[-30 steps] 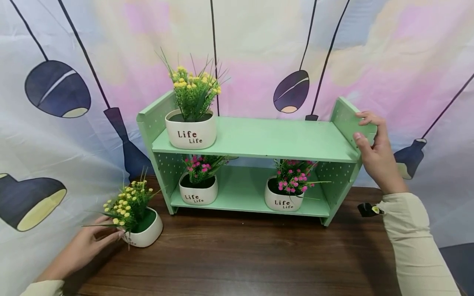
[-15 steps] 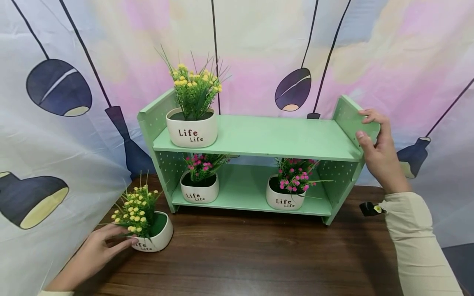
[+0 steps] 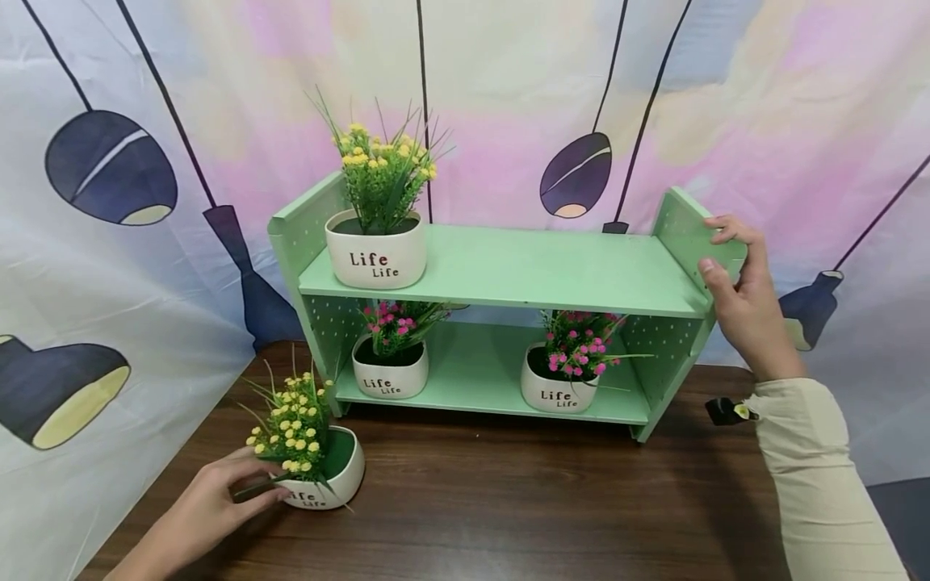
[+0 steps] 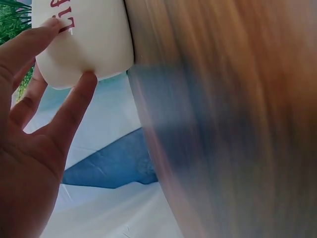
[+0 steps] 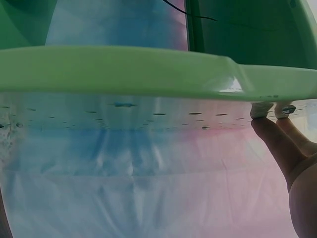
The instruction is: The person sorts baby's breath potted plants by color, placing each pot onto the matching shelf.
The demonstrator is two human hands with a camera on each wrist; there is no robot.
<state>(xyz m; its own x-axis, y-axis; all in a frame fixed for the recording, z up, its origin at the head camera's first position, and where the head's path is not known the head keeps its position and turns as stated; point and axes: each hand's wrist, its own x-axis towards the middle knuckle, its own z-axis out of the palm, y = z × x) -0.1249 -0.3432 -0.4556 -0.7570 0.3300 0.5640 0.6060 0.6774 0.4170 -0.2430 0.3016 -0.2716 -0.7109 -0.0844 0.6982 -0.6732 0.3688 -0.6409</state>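
My left hand point(image 3: 218, 500) holds the left end of a white "Life" pot point(image 3: 345, 484) with yellow flowers, at the table's left. In the left wrist view the thumb and fingers spread around the rounded end of this pot point(image 4: 94, 44), which appears to sit on the tabletop. My right hand point(image 3: 751, 307) grips the upper right side panel point(image 3: 690, 242) of a green two-tier shelf point(image 3: 538, 270). The right wrist view has fingertips point(image 5: 270, 134) against the panel's dotted face; the rest of that hand is mostly cut off.
Another yellow-flowered pot point(image 3: 378, 254) stands at the left of the upper tier. Two pink-flowered pots, one left point(image 3: 392, 375) and one right point(image 3: 559, 391), stand on the lower tier. A printed curtain point(image 3: 494, 105) hangs behind the brown table point(image 3: 508, 500).
My left hand has moved the yellow-flowered pot rightward and toward the table's front. My right hand stays on the shelf's side panel.
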